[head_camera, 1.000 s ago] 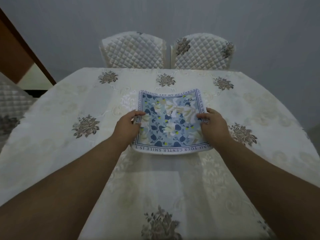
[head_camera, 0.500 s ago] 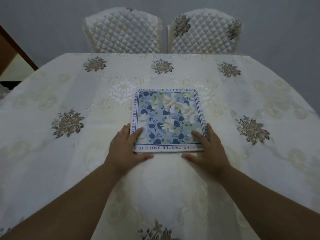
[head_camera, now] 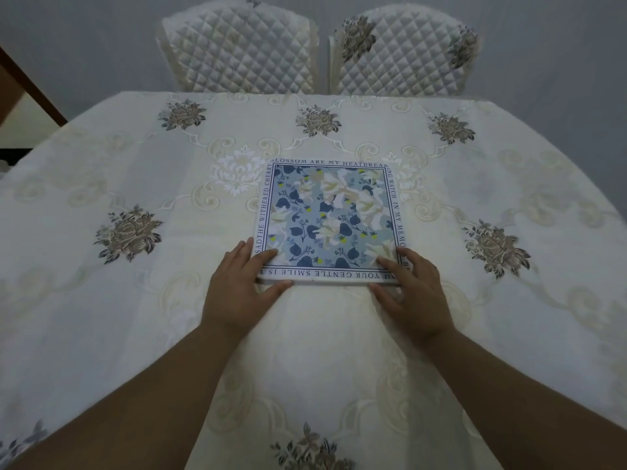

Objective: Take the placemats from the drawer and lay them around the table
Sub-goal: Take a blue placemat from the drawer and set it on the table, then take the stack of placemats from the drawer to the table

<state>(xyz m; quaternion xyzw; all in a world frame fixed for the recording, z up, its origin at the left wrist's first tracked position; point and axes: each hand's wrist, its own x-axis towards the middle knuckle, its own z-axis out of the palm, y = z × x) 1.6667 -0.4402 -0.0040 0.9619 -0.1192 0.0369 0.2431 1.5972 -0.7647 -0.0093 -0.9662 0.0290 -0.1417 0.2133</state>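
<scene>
**Dim, flat light; wide-angle warp at edges**

Low, cool, even light, source not visible. No glare. Soft shadow on the tablecloth (head_camera: 101,184) at 6 o'clock, between the forearms. Centre sharp: border lettering on the placemat (head_camera: 327,222) is readable. Table edges bow outward at 3 and 9 o'clock. Slight softness and vignetting at 5 and 7 o'clock corners.

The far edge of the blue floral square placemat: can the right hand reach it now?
Probably yes. The right hand rests at the near corner of the blue floral square placemat, and nothing lies on the cream embroidered tablecloth alongside it.
</scene>
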